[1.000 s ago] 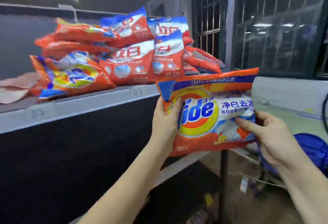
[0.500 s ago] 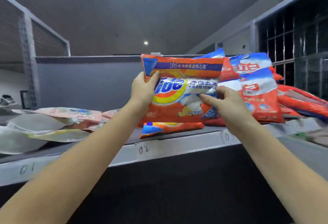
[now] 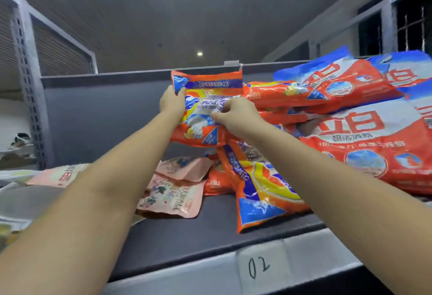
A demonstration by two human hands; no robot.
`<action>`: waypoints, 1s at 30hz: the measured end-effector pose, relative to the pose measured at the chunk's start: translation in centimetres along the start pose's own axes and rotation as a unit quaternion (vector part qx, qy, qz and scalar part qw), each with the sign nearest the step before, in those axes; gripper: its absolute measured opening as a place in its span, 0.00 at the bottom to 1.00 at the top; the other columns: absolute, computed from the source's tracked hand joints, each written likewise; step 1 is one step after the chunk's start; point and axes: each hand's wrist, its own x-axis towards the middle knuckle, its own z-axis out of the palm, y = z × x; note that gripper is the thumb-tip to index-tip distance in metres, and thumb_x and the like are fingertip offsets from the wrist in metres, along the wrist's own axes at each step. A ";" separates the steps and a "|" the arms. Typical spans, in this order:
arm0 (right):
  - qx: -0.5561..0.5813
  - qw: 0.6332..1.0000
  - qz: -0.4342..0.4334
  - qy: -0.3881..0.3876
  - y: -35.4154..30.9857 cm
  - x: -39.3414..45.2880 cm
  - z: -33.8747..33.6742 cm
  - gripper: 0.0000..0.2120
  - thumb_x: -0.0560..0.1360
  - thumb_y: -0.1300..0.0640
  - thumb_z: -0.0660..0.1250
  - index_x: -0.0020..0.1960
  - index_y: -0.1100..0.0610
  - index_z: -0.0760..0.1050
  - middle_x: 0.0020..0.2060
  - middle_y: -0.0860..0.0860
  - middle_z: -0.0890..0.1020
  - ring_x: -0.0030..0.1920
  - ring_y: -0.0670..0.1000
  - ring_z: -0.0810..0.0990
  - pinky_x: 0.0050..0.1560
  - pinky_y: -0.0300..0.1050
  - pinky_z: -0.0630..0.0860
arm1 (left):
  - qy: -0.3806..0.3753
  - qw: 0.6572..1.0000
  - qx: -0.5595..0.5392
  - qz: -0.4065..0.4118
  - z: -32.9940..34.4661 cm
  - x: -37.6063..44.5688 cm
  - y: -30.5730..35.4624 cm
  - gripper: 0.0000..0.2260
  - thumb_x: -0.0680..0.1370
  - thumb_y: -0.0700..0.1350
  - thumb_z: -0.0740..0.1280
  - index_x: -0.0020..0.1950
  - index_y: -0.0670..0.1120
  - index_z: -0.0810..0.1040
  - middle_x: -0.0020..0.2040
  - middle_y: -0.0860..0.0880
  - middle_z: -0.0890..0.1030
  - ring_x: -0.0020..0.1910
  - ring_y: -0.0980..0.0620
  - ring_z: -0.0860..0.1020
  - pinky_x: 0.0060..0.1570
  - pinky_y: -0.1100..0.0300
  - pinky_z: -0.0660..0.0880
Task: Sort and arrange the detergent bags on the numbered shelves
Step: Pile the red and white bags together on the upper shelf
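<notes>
Fingers (image 3: pixel 230 117) of right hand (image 3: pixel 236 119) curled and pinching front face of orange Tide bag (image 3: pixel 205 105) near its middle; left hand (image 3: pixel 171 101) wrapped round same bag's left edge, thumb at upper left corner, fingers hidden behind the film; bag held upright between both hands, above the dark shelf (image 3: pixel 187 236), printed front toward the camera, blue band along its top, bottom edge clear of the shelf surface; both forearms stretched forward from the lower corners of the view.

Just below and to the right of held bag, second Tide bag (image 3: pixel 261 189) lying tilted on the shelf, one end near the front edge; smaller orange pack (image 3: pixel 216 183) tucked beside it, marked 508; left of these, two pale pink pouches (image 3: pixel 173 191) lying flat and overlapping; another pink pouch (image 3: pixel 58 175) further left, partly behind left forearm; whitish bags (image 3: pixel 14 203) at far left edge, too blurred to read.

At right, heap of red and blue detergent bags (image 3: pixel 369 135) with large white characters, stacked several deep, touching held bag's right side; handwritten label 02 (image 3: pixel 258 267) on the grey front rail below; perforated grey upright (image 3: pixel 28 79) at left; dark back panel (image 3: pixel 105 112) behind everything.
</notes>
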 end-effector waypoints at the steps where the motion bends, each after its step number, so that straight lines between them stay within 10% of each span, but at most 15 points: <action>1: -0.020 1.000 0.002 -0.015 -0.1 1.0 0.4 0.14 0.75 0.52 0.67 0.36 0.60 0.72 0.29 0.53 0.70 0.38 0.53 0.70 0.27 0.41 0.60 | -0.009 1.000 0.007 -0.020 0.6 0.7 -0.5 0.15 0.82 0.47 0.58 0.62 0.37 0.71 0.61 0.39 0.76 0.60 0.40 0.73 0.55 0.55 0.68; 5: -0.137 0.989 -0.034 -0.054 -0.7 2.7 1.9 0.24 0.72 0.46 0.69 0.28 0.58 0.63 0.26 0.51 0.67 0.36 0.52 0.69 0.26 0.40 0.58 | -0.122 0.976 0.118 -0.138 3.0 0.8 -3.4 0.15 0.78 0.47 0.63 0.59 0.37 0.73 0.60 0.37 0.76 0.58 0.40 0.76 0.56 0.51 0.72; 9: -0.196 0.977 -0.053 -0.061 -0.6 2.1 2.2 0.24 0.73 0.47 0.68 0.30 0.58 0.60 0.27 0.51 0.66 0.28 0.48 0.65 0.26 0.39 0.57 | -0.244 0.943 0.125 -0.188 3.4 -2.1 -4.2 0.15 0.80 0.46 0.61 0.35 0.43 0.66 0.34 0.45 0.70 0.31 0.50 0.68 0.30 0.59 0.66; 15: -0.117 0.989 -0.083 0.021 0.6 -0.9 -1.4 0.12 0.74 0.53 0.67 0.47 0.61 0.83 0.41 0.55 0.83 0.44 0.53 0.80 0.43 0.46 0.75 | -0.193 0.966 0.160 -0.063 0.9 -3.9 -3.8 0.11 0.78 0.45 0.62 0.38 0.41 0.73 0.36 0.44 0.75 0.37 0.45 0.69 0.35 0.58 0.65; 22: -0.156 0.982 -0.103 -0.002 4.9 -9.0 -6.5 0.12 0.76 0.56 0.65 0.58 0.59 0.78 0.56 0.55 0.80 0.58 0.56 0.76 0.56 0.46 0.70 | -0.134 0.964 0.228 0.024 -2.6 -15.3 1.6 0.14 0.79 0.44 0.57 0.61 0.43 0.76 0.62 0.42 0.77 0.61 0.41 0.74 0.55 0.55 0.70; 30: -0.119 0.988 -0.097 -0.030 9.0 -21.4 -13.4 0.12 0.76 0.59 0.64 0.59 0.60 0.77 0.55 0.53 0.81 0.58 0.53 0.77 0.60 0.46 0.71 | -0.097 0.948 0.189 0.237 -3.0 -32.4 6.3 0.12 0.79 0.45 0.60 0.60 0.43 0.77 0.56 0.45 0.80 0.56 0.45 0.76 0.53 0.52 0.71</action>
